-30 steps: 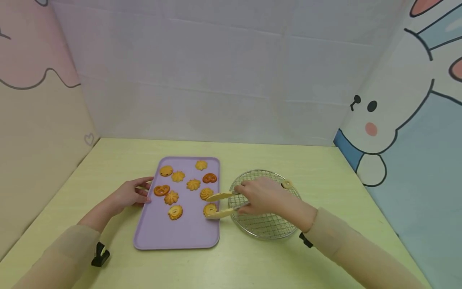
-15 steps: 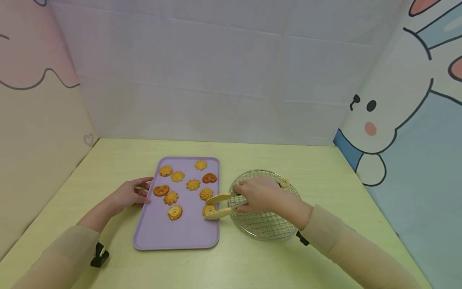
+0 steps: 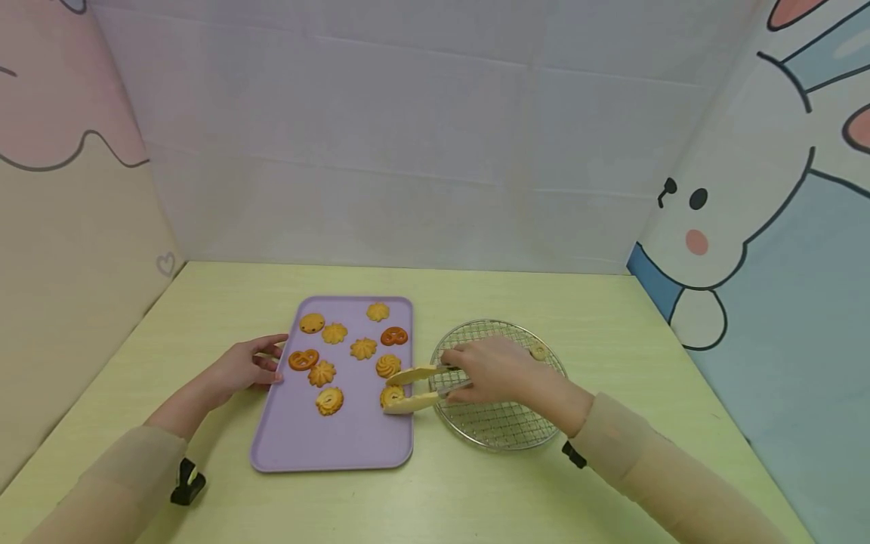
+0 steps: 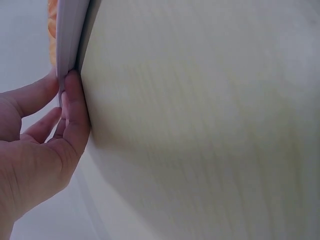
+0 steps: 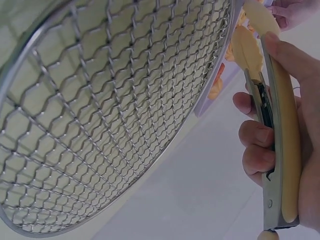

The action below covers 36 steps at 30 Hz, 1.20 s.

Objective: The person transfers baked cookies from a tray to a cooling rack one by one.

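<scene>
My right hand [image 3: 499, 370] grips a pair of tongs [image 5: 285, 140] with cream tips and metal arms. In the head view the tong tips lie over the right edge of a purple tray [image 3: 340, 446], one on each side of a round cookie [image 3: 391, 395]. Just behind it sits a swirl cookie [image 3: 388, 366], close to the upper tip. At the tray's left edge, my left hand [image 3: 245, 366] pinches the rim; the left wrist view shows thumb and fingers [image 4: 76, 112] on it. Two pretzels [image 3: 303, 360] and several flower-shaped cookies [image 3: 363, 348] lie spread over the tray.
A round wire rack [image 3: 503, 434] stands right of the tray, partly under my right hand and forearm. The tongs' cream end [image 3: 538, 351] shows beyond the wrist. A white wall [image 3: 408, 151] closes the back of the pale yellow table [image 3: 612, 317], with printed panels at both sides.
The tong tips have shifted slightly left and drawn a little closer around the round cookie, which has moved slightly left too. My left hand stays at the tray's rim.
</scene>
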Each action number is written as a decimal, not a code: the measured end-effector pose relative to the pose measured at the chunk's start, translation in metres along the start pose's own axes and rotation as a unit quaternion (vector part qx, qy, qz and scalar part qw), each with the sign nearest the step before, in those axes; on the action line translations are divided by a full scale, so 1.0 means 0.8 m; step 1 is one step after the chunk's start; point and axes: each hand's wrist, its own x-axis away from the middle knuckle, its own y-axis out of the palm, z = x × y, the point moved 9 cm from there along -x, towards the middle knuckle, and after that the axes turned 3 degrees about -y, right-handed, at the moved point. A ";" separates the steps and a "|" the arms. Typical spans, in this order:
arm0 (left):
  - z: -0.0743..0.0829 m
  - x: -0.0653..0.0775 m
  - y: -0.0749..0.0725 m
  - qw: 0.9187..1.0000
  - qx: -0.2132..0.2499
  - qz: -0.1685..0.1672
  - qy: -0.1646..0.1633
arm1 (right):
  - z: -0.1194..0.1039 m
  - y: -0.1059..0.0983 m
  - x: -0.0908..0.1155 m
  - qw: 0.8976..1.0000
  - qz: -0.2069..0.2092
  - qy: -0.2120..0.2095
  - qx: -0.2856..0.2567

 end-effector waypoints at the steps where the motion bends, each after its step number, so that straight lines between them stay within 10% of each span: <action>1: 0.001 0.001 0.000 1.000 0.000 -0.001 -0.001 | 0.001 0.001 0.001 1.000 0.003 -0.001 -0.004; 36: 0.003 0.005 0.004 1.000 0.015 0.003 -0.022 | 0.097 -0.008 0.097 0.979 0.174 0.103 -0.038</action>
